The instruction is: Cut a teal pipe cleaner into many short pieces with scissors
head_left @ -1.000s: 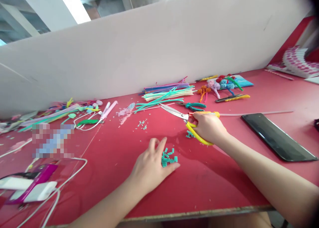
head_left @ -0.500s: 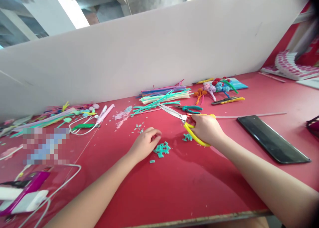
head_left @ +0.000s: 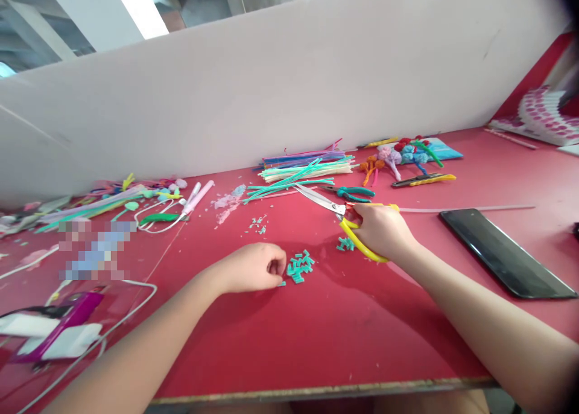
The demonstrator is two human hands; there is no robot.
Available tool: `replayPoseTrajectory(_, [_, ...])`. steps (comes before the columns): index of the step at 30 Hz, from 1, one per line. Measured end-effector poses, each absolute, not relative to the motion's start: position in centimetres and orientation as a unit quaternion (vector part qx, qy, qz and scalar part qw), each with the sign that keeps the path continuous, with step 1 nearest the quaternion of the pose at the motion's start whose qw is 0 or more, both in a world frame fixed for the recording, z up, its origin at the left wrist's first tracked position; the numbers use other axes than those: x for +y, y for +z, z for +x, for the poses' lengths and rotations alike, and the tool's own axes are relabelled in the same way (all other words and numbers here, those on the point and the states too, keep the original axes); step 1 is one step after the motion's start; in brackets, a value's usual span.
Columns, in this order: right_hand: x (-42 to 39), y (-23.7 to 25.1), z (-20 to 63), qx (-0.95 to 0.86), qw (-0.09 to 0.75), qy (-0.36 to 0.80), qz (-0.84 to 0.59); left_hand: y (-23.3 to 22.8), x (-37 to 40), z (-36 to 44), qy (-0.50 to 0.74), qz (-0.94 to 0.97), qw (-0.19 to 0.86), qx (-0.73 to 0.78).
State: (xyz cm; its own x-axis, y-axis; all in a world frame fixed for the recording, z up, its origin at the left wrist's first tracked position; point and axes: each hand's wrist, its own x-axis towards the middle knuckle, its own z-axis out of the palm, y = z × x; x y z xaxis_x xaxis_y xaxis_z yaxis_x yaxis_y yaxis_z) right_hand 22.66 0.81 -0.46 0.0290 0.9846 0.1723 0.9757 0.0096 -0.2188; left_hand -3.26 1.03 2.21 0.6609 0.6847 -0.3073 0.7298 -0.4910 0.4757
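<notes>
My right hand is wrapped round the yellow handles of a pair of scissors. The silver blades point up and left, close together, with their tips by the teal pipe cleaners. My left hand is curled low over the table, its thumb and fingers pinched at a short teal pipe-cleaner piece. Just right of those fingertips lies a pile of cut teal pieces. A smaller group of cut pieces sits beside the scissors' lower handle, under the right hand's side.
Teal-handled pliers lie behind the scissors. Finished pompom-like figures and a yellow utility knife are at the back right, a black phone at right. Left are a pink glue gun, cables and a purple power strip. A white partition stands behind.
My left hand has moved from the pile's upper left down to the loose teal piece and closed its fingertips there. My right hand keeps the scissors nearly still; the view has shifted slightly.
</notes>
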Motion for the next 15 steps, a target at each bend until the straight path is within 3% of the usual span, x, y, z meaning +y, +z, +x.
replayPoseTrajectory(4, [0.8, -0.7, 22.7, -0.696, 0.149, 0.019, -0.702, 1.9, -0.7, -3.5, -0.04, 0.875, 0.224, 0.428])
replayPoseTrajectory(9, [0.7, -0.7, 22.5, -0.699, 0.162, 0.03, -0.696, 1.8, 0.2, -3.0, 0.009, 0.872, 0.215, 0.439])
replayPoseTrajectory(12, [0.3, -0.2, 22.1, -0.704, 0.186, 0.05, -0.683, 2.3, 1.1, -1.4, 0.139, 0.834, 0.262, 0.465])
replayPoseTrajectory(15, [-0.4, 0.6, 21.5, -0.717, 0.218, 0.145, -0.646, 2.2, 1.2, 1.1, 0.215, 0.782, 0.372, 0.452])
